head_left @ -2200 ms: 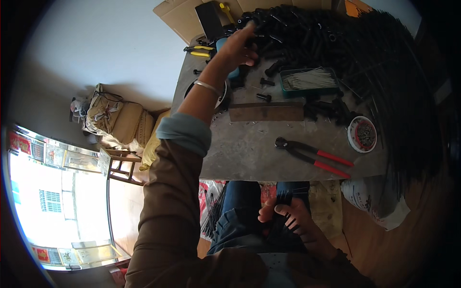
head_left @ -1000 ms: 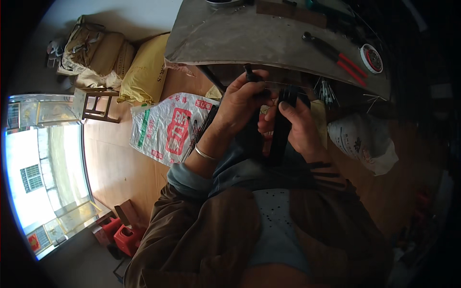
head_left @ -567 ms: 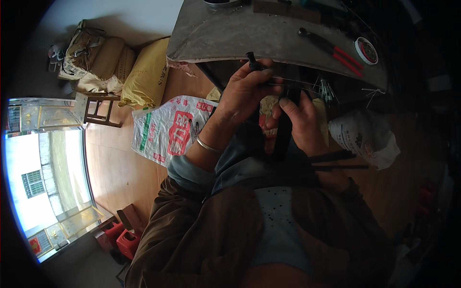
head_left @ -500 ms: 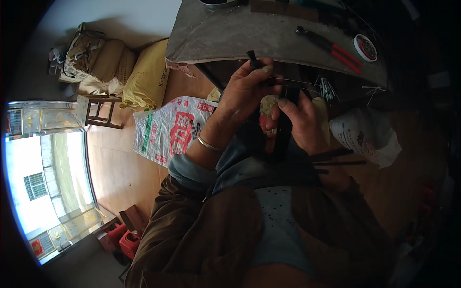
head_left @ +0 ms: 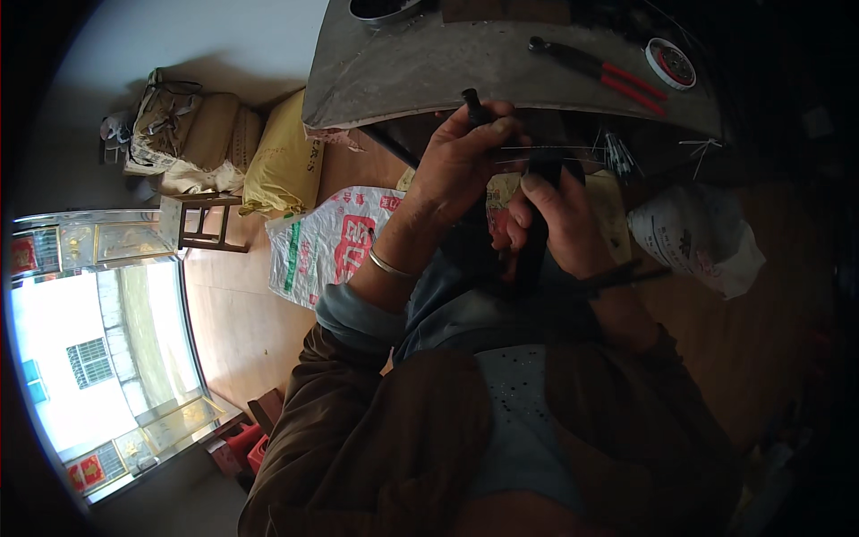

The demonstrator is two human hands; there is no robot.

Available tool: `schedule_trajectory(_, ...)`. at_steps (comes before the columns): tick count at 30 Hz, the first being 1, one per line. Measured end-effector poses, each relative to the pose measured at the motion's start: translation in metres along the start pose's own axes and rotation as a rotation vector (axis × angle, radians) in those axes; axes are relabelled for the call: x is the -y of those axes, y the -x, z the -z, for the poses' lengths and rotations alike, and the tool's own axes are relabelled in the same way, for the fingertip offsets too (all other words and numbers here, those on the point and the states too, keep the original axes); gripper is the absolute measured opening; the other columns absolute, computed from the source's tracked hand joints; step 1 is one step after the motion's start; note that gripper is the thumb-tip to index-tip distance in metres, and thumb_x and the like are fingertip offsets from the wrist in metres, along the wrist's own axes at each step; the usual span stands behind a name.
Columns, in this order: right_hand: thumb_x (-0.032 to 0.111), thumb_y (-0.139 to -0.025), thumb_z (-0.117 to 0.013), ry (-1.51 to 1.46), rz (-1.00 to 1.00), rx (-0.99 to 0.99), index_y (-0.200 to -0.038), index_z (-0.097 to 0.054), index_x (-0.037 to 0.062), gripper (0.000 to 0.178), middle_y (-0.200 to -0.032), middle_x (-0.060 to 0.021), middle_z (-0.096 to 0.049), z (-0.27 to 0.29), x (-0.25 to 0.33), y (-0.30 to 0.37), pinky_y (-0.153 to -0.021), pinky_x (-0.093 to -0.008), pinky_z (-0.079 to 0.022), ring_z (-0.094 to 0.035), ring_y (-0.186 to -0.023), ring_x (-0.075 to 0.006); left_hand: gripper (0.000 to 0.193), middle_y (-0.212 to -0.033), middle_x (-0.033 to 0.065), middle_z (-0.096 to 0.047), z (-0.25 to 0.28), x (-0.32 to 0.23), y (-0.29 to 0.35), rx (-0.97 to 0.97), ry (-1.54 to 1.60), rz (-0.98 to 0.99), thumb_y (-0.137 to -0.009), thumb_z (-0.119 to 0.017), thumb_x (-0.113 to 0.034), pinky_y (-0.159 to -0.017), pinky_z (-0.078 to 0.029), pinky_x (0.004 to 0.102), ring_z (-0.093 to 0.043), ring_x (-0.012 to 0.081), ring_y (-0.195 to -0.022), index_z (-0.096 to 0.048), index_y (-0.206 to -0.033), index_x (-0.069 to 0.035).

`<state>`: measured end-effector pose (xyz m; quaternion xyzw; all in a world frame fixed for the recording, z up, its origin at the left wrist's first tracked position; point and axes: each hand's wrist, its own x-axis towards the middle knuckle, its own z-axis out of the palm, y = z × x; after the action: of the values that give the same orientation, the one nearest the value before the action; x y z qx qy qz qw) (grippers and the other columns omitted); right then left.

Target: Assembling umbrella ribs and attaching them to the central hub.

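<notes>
My left hand [head_left: 452, 166] is closed around a black piece with a knobbed end [head_left: 474, 106], which sticks up past the thumb in front of the table edge. Thin pale wires [head_left: 559, 148] run sideways from its fingertips toward the right. Just right of it, my right hand [head_left: 564, 219] grips a dark flat bar [head_left: 534, 237], thumb near the top and fingers curled round it. The wires pass close to the bar's upper end; contact cannot be made out. Several thin dark rods [head_left: 617, 279] stick out by my right forearm, and what supports them is hidden.
Ahead stands a grey table [head_left: 403, 76] bearing red-handled pliers [head_left: 617, 80], a round white-rimmed tin [head_left: 671, 64] and a dark bowl [head_left: 383, 11]. A printed white sack [head_left: 309, 242] lies on the floor at left, near a wooden stool [head_left: 206, 224]. A whitish plastic bag [head_left: 698, 242] sits at right.
The whole view has shifted a little, so the surroundings appear moved. Both hands keep their holds. The dark bar is angled slightly differently, and the thin rods by my right forearm have swung.
</notes>
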<state>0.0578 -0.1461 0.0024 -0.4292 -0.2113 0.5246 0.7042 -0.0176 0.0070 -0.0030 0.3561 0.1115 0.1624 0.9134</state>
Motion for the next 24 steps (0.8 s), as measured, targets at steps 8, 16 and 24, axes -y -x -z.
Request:
schedule_trajectory(8, 0.024, -0.097, -0.05, -0.05, -0.007, 0.007, -0.11, -0.048, 0.0028, 0.025, -0.068, -0.0037, -0.048, 0.007, 0.003, 0.003, -0.057, -0.0366, -0.056, -0.053, -0.054, -0.0142, 0.019, -0.097, 0.0081, -0.063, -0.007, 0.001, 0.0, -0.022, -0.006, -0.013, -0.094, -0.057, -0.01, -0.075, -0.055, 0.0364, -0.064, 0.021, -0.093, -0.059, -0.112, -0.006)
schedule_trajectory(16, 0.028, -0.098, -0.05, -0.035, -0.023, 0.08, -0.107, -0.049, 0.0029, 0.026, -0.068, -0.0055, -0.052, 0.013, 0.002, -0.001, -0.057, -0.039, -0.057, -0.056, -0.057, -0.0164, 0.013, -0.09, 0.0065, -0.063, -0.007, 0.006, -0.003, -0.045, 0.025, 0.002, -0.093, -0.058, -0.009, -0.07, -0.057, 0.0344, -0.065, 0.0199, -0.085, -0.06, -0.105, -0.005)
schedule_trajectory(24, 0.025, -0.097, -0.052, -0.022, 0.027, 0.096, -0.106, -0.049, 0.0014, 0.026, -0.068, -0.0081, -0.055, 0.011, 0.001, -0.002, -0.059, -0.0399, -0.057, -0.058, -0.059, -0.019, 0.014, -0.096, 0.0085, -0.065, -0.007, 0.006, -0.003, -0.056, -0.061, 0.01, -0.092, -0.06, -0.008, -0.069, -0.055, 0.0308, -0.065, 0.018, -0.086, -0.06, -0.106, -0.006)
